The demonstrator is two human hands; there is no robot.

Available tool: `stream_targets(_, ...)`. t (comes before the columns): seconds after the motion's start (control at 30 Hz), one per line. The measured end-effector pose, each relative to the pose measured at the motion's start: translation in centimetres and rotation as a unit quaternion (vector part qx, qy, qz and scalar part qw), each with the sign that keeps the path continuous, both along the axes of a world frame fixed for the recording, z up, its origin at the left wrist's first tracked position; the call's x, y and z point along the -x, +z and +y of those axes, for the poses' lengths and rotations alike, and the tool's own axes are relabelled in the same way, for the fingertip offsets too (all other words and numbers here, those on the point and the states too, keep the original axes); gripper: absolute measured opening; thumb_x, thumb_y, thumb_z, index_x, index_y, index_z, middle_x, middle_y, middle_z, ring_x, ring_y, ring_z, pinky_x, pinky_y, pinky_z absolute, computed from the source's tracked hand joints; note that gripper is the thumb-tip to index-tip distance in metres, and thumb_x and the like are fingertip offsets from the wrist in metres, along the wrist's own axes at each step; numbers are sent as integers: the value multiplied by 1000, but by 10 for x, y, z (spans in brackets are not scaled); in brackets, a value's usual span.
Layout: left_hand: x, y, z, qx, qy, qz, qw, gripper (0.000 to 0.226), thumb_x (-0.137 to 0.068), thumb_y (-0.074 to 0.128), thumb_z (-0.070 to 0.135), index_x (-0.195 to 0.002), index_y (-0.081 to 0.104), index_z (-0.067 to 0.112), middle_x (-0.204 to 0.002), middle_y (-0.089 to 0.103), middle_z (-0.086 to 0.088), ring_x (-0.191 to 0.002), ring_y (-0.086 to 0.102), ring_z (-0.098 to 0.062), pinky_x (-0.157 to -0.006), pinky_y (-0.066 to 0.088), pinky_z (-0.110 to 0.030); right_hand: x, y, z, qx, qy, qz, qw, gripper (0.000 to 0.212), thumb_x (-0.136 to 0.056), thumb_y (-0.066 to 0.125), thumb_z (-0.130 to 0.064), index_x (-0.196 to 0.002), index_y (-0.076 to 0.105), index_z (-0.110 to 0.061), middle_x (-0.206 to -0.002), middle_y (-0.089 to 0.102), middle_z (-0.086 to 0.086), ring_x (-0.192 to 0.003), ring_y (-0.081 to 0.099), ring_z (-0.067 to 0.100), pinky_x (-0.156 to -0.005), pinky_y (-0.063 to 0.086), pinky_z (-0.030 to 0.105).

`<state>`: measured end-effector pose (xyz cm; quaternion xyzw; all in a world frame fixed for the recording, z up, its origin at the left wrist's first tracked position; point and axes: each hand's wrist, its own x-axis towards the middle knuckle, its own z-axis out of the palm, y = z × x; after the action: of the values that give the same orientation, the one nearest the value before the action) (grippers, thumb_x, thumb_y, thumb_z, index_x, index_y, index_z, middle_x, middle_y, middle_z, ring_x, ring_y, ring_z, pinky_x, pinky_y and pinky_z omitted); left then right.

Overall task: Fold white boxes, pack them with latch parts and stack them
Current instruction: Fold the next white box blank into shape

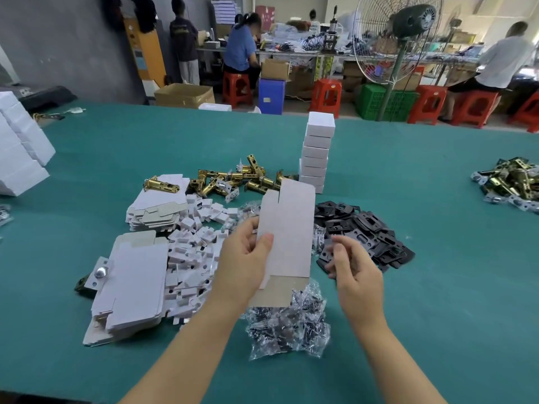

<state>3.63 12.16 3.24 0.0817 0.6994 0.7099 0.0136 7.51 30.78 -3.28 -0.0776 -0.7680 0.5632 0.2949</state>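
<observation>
Right now a flat box blank (287,228) is being held upright above the green desk (437,287), its white face turned away and the grey card side toward the camera. The left hand (245,263) is pinching its lower left edge, thumb pressing on the near face and fingers behind. The right hand (354,266) is hovering just beside the blank's right edge, fingers loosely curled and holding nothing.

Judging by its thinness, the blank is light, stiff along its panels and weak at the creases, so it is probably best gripped at the side edges and squeezed open rather than taken by the flaps.

Beneath the hands, clear bags of dark small parts (288,325) are lying in a heap. To the left, stacks of flat blanks (131,287) and small white inserts (198,243) are waiting; behind them, brass latches (230,179) are lying piled. Black plates (364,231) are spreading to the right, and a column of finished white boxes (316,153) is standing behind.
</observation>
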Motion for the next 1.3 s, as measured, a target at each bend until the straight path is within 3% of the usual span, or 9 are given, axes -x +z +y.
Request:
stream_targets(0.13, -9, -12, 19, 130, 26, 120, 984, 25, -105, 54, 26, -115, 61, 47, -101, 72, 22, -88, 68, 0, -68, 57, -20, -5, 30, -22, 81, 175, -65, 979, 44, -88, 56, -62, -130, 54, -48, -127, 66, -25, -117, 65, 4, -93, 54, 22)
stream_targets(0.3, -22, -27, 36, 255, -89, 233, 934, 45, -105, 44, 35, -148, 50, 25, -153, 46, 10, -143, 35, -5, -120, 31, -31, -2, 46, -30, 277, 189, -70, 940, 26, -106, 51, -34, -121, 68, -22, -118, 75, 1, -112, 70, 18, -83, 58, 24)
stream_targets(0.5, -5, -27, 23, 305, 59, 303, 901, 51, -94, 68, 16, -143, 55, 23, -142, 43, -3, -132, 37, -17, -109, 43, -44, -2, 44, -10, 256, 171, -118, 944, 24, -107, 48, -25, -119, 68, -21, -110, 76, 11, -93, 75, 29, -70, 61, 42)
stream_targets(0.7, 12, -20, 10, 309, -30, 205, 928, 65, -98, 63, 37, -154, 31, 45, -135, 39, 8, -101, 49, -8, -95, 47, -26, -3, 38, -2, 248, 224, -133, 933, 26, -94, 61, -48, -112, 73, -34, -114, 75, 9, -99, 73, 28, -82, 62, 51)
stream_targets(0.87, 14, -19, 10, 272, -61, 176, 944, 61, -94, 70, 36, -147, 43, 47, -121, 58, 9, -97, 60, -8, -89, 54, -31, -4, 36, -1, 216, 235, -179, 931, 30, -90, 52, -62, -111, 71, -50, -112, 76, -3, -97, 75, 21, -69, 61, 35)
stream_targets(0.97, 16, -17, 9, 251, -78, 133, 956, 49, -89, 74, 43, -128, 47, 50, -114, 65, 8, -87, 69, -8, -79, 61, -36, -7, 32, -4, 178, 243, -196, 933, 32, -90, 49, -72, -116, 64, -63, -125, 68, -25, -108, 67, -4, -85, 54, 20)
stream_targets(1.1, 17, -14, 11, 259, -71, 114, 956, 42, -84, 74, 54, -112, 43, 48, -110, 64, 10, -84, 70, -14, -76, 60, -41, -9, 26, -8, 129, 239, -248, 930, 100, -72, 33, -94, -158, 26, -42, -118, 28, -56, -107, 29, -34, -102, 23, 12)
stream_targets(1.17, 18, -11, 13, 270, -64, 118, 953, 40, -83, 74, 55, -105, 42, 46, -111, 59, 11, -81, 69, -15, -75, 59, -41, -11, 31, -11, 112, 261, -266, 921, 108, -66, 29, -101, -158, 20, -46, -104, 26, -65, -108, 24, -34, -106, 19, 19)
stream_targets(1.3, 26, -6, 7, 284, -95, 98, 949, 41, -75, 75, 66, -97, 46, 48, -112, 52, 11, -83, 68, -14, -76, 60, -38, -10, 30, -9, 121, 273, -280, 912, 106, -62, 35, -104, -153, 31, -51, -140, 32, -48, -133, 26, -22, -111, 20, 19)
